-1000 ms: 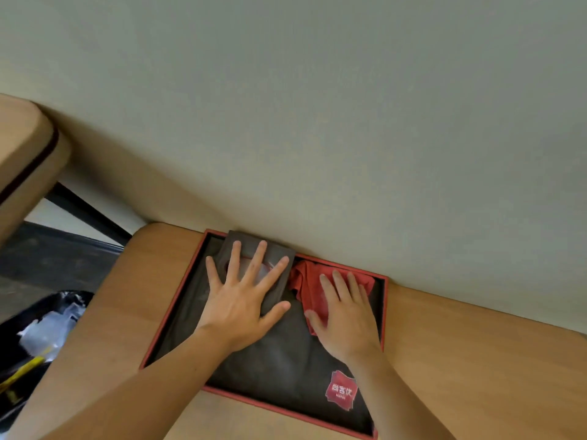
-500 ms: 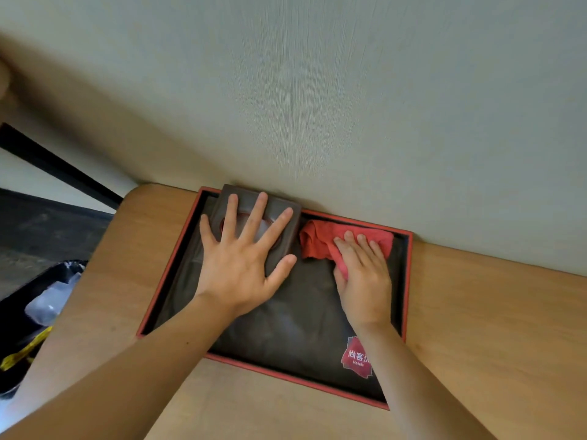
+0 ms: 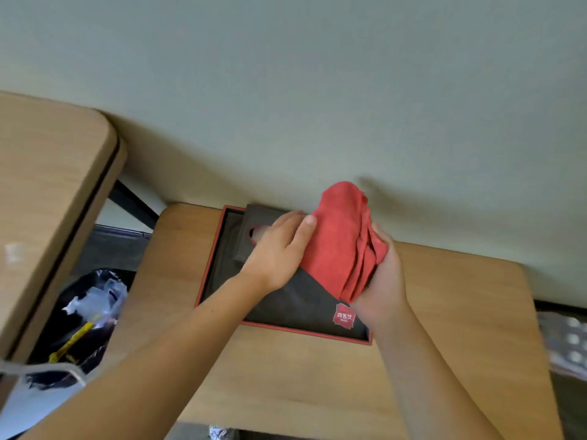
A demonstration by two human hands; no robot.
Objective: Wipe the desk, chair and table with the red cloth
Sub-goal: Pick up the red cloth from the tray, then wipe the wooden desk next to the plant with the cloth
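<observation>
Against the pale wall [image 3: 317,74], at frame centre, we bunch the red cloth [image 3: 341,239] above the tray [image 3: 219,249]; right hand [image 3: 382,281] grasps it, left hand [image 3: 279,249] steadies it, probably to refold.

The red cloth [image 3: 341,239] is hanging bunched in loose folds above the back edge of the table [image 3: 444,328], its lower end drooping toward the middle. The table is showing pale wood with rounded corners.
</observation>
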